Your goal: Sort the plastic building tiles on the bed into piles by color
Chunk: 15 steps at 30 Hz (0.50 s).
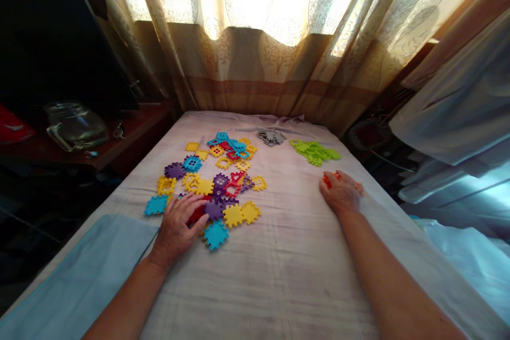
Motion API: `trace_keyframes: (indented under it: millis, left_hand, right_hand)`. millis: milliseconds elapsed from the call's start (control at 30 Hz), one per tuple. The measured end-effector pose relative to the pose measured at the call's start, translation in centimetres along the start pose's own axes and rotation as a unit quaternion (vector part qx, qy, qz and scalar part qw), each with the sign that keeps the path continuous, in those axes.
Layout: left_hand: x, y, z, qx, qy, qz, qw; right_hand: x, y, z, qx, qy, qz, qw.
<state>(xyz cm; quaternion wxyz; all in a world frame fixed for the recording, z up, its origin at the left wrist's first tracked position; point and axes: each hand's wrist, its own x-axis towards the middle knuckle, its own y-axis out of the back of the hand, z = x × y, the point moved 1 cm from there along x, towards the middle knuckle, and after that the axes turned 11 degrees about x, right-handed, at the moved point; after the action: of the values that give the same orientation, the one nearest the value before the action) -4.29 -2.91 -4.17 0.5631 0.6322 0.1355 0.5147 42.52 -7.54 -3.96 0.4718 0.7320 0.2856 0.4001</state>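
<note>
Right hand (341,191) is covering orange pieces (330,179) just nearer the viewer than the green pile (314,152); whether its fingers are gripping, one cannot tell. Left of that pile, the left hand (178,227) is spreading its fingers over red pieces (196,214), touching them, perhaps for feeling out single ones. Grey pieces (271,137) are lying separately beside the green pile, seemingly grouped by colour.

Matt plastic tiles (215,235) on wrinkled cloth (279,276); clear glassy jar (77,126).
</note>
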Motion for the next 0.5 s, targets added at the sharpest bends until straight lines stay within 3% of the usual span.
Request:
trace_keyframes:
  millis: [167,300,433,500]
  left_hand:
    - [-0.9,0.1,-0.5,0.04,-0.039,-0.086,0.995]
    - [-1.3,-0.3,-0.3,0.074,-0.05,-0.142,0.986]
    - [-0.2,-1.1,0.4,0.118,0.02,-0.135,0.984]
    - [0.8,-1.5,0.7,0.14,0.075,-0.13,0.979]
  right_hand:
    - [-1.6,0.6,-2.5,0.023,0.058,0.064,0.996]
    - [-3.9,0.5,-7.3,0.075,0.177,0.046,0.98]
    - [-6.4,-0.3,-13.0,0.144,0.336,0.004,0.931]
    - [-7.2,-0.7,-15.3,0.174,0.381,0.002,0.908]
